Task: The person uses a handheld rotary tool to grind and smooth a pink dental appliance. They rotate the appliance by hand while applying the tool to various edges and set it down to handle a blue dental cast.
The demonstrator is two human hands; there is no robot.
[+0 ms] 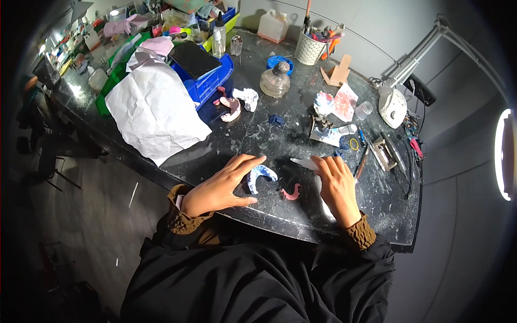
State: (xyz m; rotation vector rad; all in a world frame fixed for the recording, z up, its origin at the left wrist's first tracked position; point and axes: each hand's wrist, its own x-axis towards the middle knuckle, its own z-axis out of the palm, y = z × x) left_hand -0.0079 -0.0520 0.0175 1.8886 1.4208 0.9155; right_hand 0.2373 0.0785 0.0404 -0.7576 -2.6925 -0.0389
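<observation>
Blue and white, a small arch (262,170) is lying on the black bench (385,210) within the spread of the left hand (218,185), whose thumb and fingers are standing apart at its left side without clasping it; whether a fingertip is brushing its edge, I cannot tell. Right of the arch, the right hand (338,185) is pinching a pale, narrow object (305,163), its free end pointing left, the rest hiding under the fingers. A pink curved piece (292,196) is resting just right of the arch and slightly nearer the person, between the hands. Beyond the arch, a dark blue lump (276,119) is sitting, and farther beyond, a round glass jar (275,85) is standing. Crumpled white paper (153,110) is spreading to the arch's far left, while a pale pink horseshoe piece (231,111) is lying beyond it, slightly left
</observation>
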